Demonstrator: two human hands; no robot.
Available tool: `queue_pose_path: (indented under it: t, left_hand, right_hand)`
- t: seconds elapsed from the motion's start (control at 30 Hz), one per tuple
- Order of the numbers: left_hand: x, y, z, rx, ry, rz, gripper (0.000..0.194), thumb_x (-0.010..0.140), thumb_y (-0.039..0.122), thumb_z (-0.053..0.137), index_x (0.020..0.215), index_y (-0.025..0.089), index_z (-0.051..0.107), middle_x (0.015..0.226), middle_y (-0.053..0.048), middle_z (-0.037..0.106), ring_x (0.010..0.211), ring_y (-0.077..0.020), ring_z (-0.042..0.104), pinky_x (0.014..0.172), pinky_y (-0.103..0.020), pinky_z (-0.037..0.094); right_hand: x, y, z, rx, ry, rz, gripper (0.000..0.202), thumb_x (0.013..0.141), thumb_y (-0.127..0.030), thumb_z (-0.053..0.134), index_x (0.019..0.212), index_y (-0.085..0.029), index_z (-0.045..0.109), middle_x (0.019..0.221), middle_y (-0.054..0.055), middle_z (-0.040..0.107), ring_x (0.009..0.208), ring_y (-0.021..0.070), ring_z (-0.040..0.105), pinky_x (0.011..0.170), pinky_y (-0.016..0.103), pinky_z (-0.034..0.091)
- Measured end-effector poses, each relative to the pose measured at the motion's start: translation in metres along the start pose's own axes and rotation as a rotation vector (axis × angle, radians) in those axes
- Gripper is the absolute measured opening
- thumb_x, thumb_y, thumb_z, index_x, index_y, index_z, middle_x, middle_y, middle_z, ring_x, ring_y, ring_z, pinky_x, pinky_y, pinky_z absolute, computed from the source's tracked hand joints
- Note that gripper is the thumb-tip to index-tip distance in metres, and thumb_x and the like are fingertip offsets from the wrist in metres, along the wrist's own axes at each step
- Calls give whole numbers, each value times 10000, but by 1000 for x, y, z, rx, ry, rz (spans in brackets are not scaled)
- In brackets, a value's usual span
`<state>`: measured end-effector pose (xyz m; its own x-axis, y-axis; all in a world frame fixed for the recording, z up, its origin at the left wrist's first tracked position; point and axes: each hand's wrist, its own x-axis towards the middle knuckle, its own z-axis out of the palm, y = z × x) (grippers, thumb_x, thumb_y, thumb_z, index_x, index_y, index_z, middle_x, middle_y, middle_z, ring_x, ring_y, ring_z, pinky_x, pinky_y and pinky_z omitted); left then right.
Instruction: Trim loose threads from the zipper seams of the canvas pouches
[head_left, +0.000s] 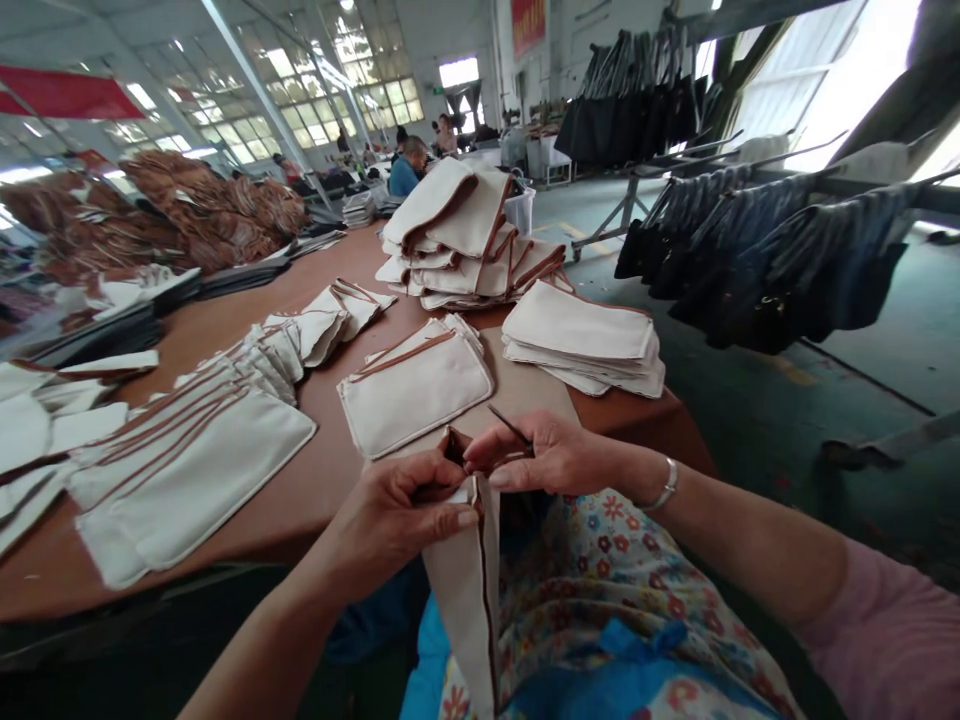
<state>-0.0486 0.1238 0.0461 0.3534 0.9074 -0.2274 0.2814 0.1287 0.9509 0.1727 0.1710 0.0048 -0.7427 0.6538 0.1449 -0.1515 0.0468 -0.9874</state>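
My left hand (409, 505) is closed on a cream fabric pouch piece (459, 590) with brown edging, pinching it near its top end. The piece hangs down over my lap, its brown-lined edge towards me. My right hand (536, 452) is closed around a slim dark pointed tool (511, 428), whose exact kind I cannot make out. Its tip sticks out up and to the left. The right fingertips meet the top of the piece, close to the left fingers. Just beyond my hands, a flat cream pouch (420, 385) with brown trim lies on the table.
The brown-topped table (345, 400) carries a row of overlapping cream pouches (225, 450) at left, a neat stack (585, 340) at right and a taller pile (457, 240) behind. Black bags (772, 260) hang on racks at right. Brown bundles (187, 215) lie far left; other people sit behind.
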Motion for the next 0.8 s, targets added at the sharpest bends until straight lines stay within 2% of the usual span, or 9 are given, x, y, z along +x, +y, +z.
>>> queue_pose_path:
  t: [0.13, 0.2, 0.43, 0.63, 0.7, 0.8]
  left_hand:
    - [13, 0, 16, 47, -73, -13, 279, 695, 329, 808, 782, 113, 655, 736, -11, 552, 665, -108, 468, 596, -194, 369]
    - [16, -2, 21, 66, -92, -44, 286, 707, 349, 799, 807, 120, 660, 727, -5, 553, 651, -103, 461, 592, -193, 367]
    - [20, -3, 26, -51, -126, -115, 213, 741, 319, 772, 816, 132, 703, 776, -13, 629, 689, -107, 518, 649, -194, 407]
    - [19, -7, 38, -196, -66, -186, 151, 735, 266, 719, 738, 121, 677, 690, -12, 633, 579, -93, 505, 548, -186, 377]
    - [19, -9, 43, -198, -25, -187, 151, 731, 265, 697, 715, 120, 660, 662, -7, 617, 560, -96, 495, 532, -193, 369]
    - [20, -12, 44, -128, 6, -171, 150, 744, 269, 680, 729, 121, 665, 673, -6, 616, 580, -101, 499, 545, -196, 368]
  right_hand:
    - [-19, 7, -4, -209, 75, -20, 221, 813, -288, 687, 924, -106, 628, 795, 2, 607, 705, 89, 514, 670, 209, 445]
    - [-25, 11, -7, -241, 80, -25, 188, 823, -286, 676, 870, -112, 623, 756, -13, 576, 689, 83, 487, 653, 200, 424]
    - [-36, 7, -7, -35, 42, 137, 258, 887, -404, 595, 907, -149, 565, 642, -70, 411, 431, 28, 370, 369, 144, 295]
    - [-35, 10, 4, 17, 145, 171, 306, 906, -455, 542, 863, -153, 532, 582, -76, 402, 408, 34, 359, 368, 147, 276]
    - [-32, 12, 7, 5, 204, 132, 319, 839, -448, 637, 820, -143, 543, 604, -61, 459, 464, 41, 397, 415, 153, 312]
    - [-27, 13, 10, -6, 267, 95, 269, 718, -323, 752, 757, -118, 583, 646, -32, 546, 577, 60, 455, 517, 165, 360]
